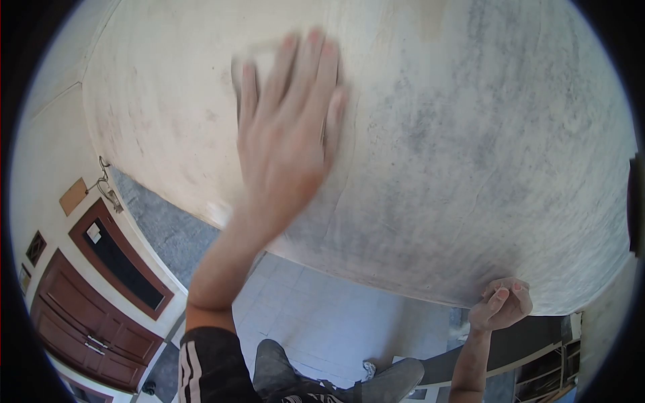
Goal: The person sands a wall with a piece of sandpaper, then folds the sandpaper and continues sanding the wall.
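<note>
A large pale wall-like surface [437,134] with grey smudges fills the upper view. My left hand [289,127], back toward the camera and slightly blurred, lies against it over a thin pale pad [262,60]. The pad's edge shows beyond the fingertips and beside the little finger, and the thumb presses along its right side. Lower right, my right hand [500,305] is by the surface's bottom edge, its fingers curled in and dusty. What it holds, if anything, is hidden.
Below the surface are a tiled floor [295,295] and my legs [396,379]. Brown double doors [94,322] and a narrow dark window [121,258] stand at the left. A dark curved ledge [531,339] and a rack [551,369] are at the lower right.
</note>
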The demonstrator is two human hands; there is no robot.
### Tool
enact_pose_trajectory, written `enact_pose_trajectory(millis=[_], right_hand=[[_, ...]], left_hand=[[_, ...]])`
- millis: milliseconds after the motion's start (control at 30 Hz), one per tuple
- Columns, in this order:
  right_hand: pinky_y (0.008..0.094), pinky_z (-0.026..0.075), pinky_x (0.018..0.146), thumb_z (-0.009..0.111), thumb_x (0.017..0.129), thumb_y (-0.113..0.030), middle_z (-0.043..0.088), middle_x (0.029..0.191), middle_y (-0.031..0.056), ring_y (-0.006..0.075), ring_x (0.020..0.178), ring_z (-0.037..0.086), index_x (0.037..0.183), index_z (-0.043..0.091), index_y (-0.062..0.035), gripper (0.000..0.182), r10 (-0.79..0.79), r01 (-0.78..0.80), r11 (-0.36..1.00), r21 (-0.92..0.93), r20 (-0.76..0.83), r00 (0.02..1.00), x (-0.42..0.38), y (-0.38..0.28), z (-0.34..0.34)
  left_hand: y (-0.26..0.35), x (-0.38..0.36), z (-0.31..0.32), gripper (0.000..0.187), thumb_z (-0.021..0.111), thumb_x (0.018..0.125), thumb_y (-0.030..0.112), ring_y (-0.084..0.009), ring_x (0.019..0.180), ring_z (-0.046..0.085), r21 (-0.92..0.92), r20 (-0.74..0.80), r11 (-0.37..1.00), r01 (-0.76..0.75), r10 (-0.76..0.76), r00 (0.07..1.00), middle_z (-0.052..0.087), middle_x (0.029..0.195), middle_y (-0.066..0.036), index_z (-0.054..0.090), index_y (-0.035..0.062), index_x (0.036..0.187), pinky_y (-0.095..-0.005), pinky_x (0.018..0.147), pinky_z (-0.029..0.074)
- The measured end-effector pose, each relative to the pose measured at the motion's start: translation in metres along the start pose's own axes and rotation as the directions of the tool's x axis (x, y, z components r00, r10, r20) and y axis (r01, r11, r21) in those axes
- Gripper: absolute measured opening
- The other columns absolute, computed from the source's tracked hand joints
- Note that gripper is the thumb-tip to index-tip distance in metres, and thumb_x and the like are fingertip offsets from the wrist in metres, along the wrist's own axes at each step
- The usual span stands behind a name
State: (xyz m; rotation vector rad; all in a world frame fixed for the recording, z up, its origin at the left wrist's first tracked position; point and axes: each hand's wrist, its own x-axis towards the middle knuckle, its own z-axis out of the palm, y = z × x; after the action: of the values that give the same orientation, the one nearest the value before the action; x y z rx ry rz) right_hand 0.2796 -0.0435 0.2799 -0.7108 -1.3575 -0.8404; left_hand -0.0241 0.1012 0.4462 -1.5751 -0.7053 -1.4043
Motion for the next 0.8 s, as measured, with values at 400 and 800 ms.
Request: enact_pose_trajectory(millis=[400,800], right_hand=[[0.0204,0.039,0.042,0.048,0.1,-0.015,0.048,0.071,0.0048,0.0117,0.061,0.044,0.119,0.045,-0.0061,0.021,0.007,-0.007,1.0,0.014,0.027,1.0,-0.005,0.002,-0.005],[0.0213,0.038,0.04,0.048,0.101,-0.017,0.051,0.078,0.0075,0.0096,0.055,0.044,0.117,0.044,-0.0056,0.02,0.084,-0.085,0.994,0.068,0.019,0.996,-0.007,0.002,-0.008]], left_hand=[[0.005,-0.014,0.005,0.044,0.056,0.097,0.022,-0.0323,0.13,0.052,-0.01,-0.058,0.997,-0.075,0.075,0.996,0.057,0.138,-0.016,0.056,-0.0001,0.134,-0.0535,0.109,0.036],[0.018,-0.032,-0.001,0.041,0.057,0.096,0.021,-0.0306,0.125,0.057,-0.074,0.008,0.995,-0.064,0.064,0.998,0.061,0.133,-0.016,0.059,-0.0002,0.131,-0.0488,0.106,0.042]])
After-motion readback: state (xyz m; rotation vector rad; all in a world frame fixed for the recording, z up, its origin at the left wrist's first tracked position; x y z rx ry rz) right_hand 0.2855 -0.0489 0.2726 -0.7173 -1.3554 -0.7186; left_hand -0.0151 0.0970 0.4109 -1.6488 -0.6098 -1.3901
